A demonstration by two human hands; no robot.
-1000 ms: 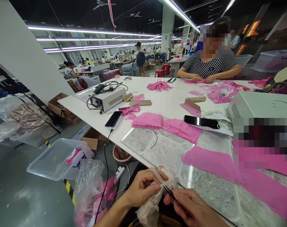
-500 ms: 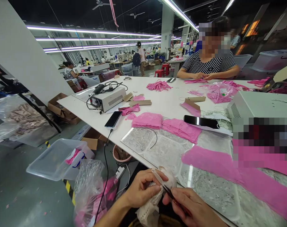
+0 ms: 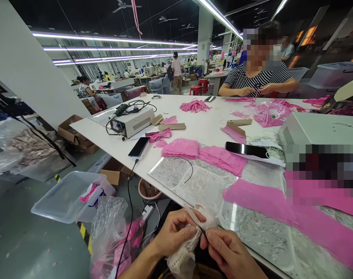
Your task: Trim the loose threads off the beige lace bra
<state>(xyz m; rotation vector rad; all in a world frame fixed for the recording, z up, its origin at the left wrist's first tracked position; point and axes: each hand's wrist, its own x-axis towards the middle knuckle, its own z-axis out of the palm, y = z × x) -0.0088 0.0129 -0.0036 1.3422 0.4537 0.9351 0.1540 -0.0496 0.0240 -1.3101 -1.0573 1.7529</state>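
Observation:
My left hand [image 3: 178, 230] is closed on a piece of cream lace fabric [image 3: 180, 255], pinching a narrow pale strip at its upper edge. The lace hangs below my fingers over my lap, at the table's near edge. My right hand [image 3: 227, 248] grips thread snips [image 3: 203, 231] whose dark pointed tips touch the lace beside my left thumb. My fingers cover most of the snips' handle. On the table ahead lie two stacks of pink lace pieces [image 3: 180, 148] and a long pink fabric strip [image 3: 259, 197].
A grey control box [image 3: 135, 122], a phone [image 3: 139, 147] with a cable and another phone [image 3: 246, 149] lie on the white table [image 3: 112, 149]. Across it a co-worker [image 3: 256, 83] handles pink strips. A clear bin [image 3: 68, 197] and a plastic bag [image 3: 109, 221] stand at lower left.
My right hand has turned and closed in toward my left, hiding the snips' red handle. The co-worker's hands have moved apart. A person in the background has walked right.

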